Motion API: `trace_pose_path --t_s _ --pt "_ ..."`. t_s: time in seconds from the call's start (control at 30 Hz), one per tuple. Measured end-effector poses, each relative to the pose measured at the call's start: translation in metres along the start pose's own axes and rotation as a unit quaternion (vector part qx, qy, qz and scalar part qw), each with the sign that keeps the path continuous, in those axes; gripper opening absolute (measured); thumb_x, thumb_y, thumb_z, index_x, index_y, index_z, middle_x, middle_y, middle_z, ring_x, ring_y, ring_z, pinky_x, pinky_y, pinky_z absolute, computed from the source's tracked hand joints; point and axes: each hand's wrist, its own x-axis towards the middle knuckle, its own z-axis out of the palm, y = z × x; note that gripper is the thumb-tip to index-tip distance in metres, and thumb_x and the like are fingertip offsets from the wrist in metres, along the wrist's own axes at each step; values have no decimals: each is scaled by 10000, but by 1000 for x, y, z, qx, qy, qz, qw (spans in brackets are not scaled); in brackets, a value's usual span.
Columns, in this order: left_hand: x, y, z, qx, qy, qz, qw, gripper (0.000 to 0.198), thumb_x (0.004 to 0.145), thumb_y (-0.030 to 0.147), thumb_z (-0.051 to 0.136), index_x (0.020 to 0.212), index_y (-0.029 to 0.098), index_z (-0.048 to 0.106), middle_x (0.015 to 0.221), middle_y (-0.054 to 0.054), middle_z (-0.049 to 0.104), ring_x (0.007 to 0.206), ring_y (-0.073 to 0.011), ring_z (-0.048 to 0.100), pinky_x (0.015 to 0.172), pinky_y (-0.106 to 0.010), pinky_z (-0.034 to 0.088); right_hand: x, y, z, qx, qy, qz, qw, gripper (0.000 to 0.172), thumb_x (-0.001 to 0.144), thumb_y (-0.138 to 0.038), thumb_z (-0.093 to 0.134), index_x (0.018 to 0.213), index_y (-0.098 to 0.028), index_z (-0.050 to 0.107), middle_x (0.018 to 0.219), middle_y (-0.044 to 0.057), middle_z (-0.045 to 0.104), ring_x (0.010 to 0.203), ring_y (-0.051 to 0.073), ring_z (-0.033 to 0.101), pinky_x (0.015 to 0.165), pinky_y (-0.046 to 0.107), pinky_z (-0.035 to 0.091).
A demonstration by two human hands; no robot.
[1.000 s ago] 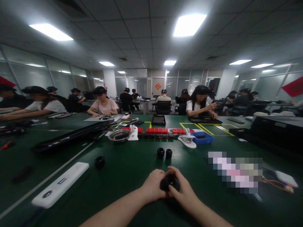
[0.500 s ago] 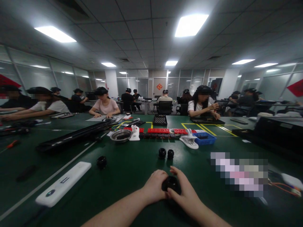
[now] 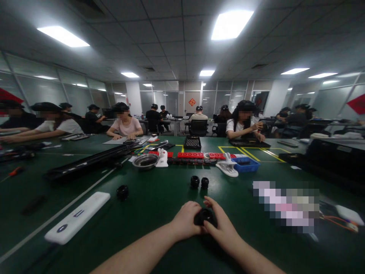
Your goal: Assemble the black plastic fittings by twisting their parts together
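A black cable gland (image 3: pixel 206 216), its round opening facing up, sits between both of my hands just above the green table. My left hand (image 3: pixel 186 221) wraps round its left side with fingers curled. On the other side, my right hand (image 3: pixel 221 225) grips it between thumb and fingers. Beyond my hands stand two more black fittings of like shape, one at left (image 3: pixel 195 182) and a slightly smaller one at right (image 3: pixel 204 183). Another black fitting (image 3: pixel 122 192) lies farther left. The underside of the held piece is hidden by my fingers.
A white device (image 3: pixel 78 217) lies at left, near a long black housing (image 3: pixel 88 163). Farther back are a metal bowl (image 3: pixel 145 166), red strips (image 3: pixel 190 155), white clamps (image 3: pixel 227 167) and a blue bin (image 3: pixel 245 169). A person (image 3: pixel 242 123) sits across the table.
The cable gland has tilted in my hands, so its opening shows more clearly. My right fingers sit closer round it. The view has shifted slightly.
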Motion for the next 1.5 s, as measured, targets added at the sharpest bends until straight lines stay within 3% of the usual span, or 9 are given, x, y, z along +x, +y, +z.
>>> trace_pose_path --t_s 0.2,0.47,0.7,0.8,0.97,1.07,1.23,1.33,1.5 --pt "-1 0 -1 3 10 5 1000 392 622 471 627 887 190 560 961 -38 540 905 -229 482 794 -331 393 2 3 3 -36 45 20 998 532 686 -261 561 1175 -167 371 1040 80 497 1001 232 474 898 391 362" --pt "0 -2 1 3 10 11 1000 354 609 386 650 881 181 553 967 -41 538 893 -225 483 789 -320 399 5 -1 5 -43 47 26 998 525 601 -193 619 1087 -174 422 911 43 501 875 219 504 810 369 413" --pt "0 -3 1 -14 1 12 1000 414 624 378 637 977 184 541 1018 -49 530 944 -238 470 825 -339 381 1 0 2 35 -32 -32 998 598 618 -77 455 1194 -184 338 1083 63 504 1029 202 473 935 375 338" --pt "1 -5 3 -7 0 9 1000 415 618 425 639 942 182 551 1013 -51 532 938 -242 473 818 -341 388 0 1 3 19 -13 -18 1000 589 637 -127 493 1203 -171 337 1136 91 472 1067 231 444 945 407 321" --pt "1 -5 3 11 5 19 1000 385 618 426 639 904 184 550 980 -39 542 906 -222 485 805 -321 394 4 3 6 -28 35 28 999 526 639 -232 594 1125 -176 403 950 58 524 929 229 508 860 394 389" --pt "1 -4 1 10 -1 15 1000 385 619 417 642 912 185 552 993 -41 539 915 -225 482 806 -323 395 5 2 6 -23 21 44 999 484 647 -215 573 1102 -183 411 915 47 537 895 220 526 839 386 403" --pt "1 -3 0 6 0 12 1000 413 616 447 642 924 184 558 990 -46 544 940 -241 476 833 -346 387 2 3 3 26 -30 -16 999 546 645 -122 466 1176 -197 357 1092 72 517 1045 218 472 942 406 325" --pt "1 -3 1 6 7 16 1000 404 613 461 642 900 188 567 996 -45 541 939 -240 476 826 -343 393 1 5 3 8 -8 -8 1000 549 669 -186 500 1195 -181 345 1130 96 489 1072 241 447 941 428 321" --pt "0 -3 1 -1 9 16 1000 427 614 467 638 926 186 559 981 -46 545 909 -230 483 798 -330 402 5 4 5 -47 48 26 997 479 651 -276 581 1088 -155 427 937 79 536 906 242 517 826 399 412"
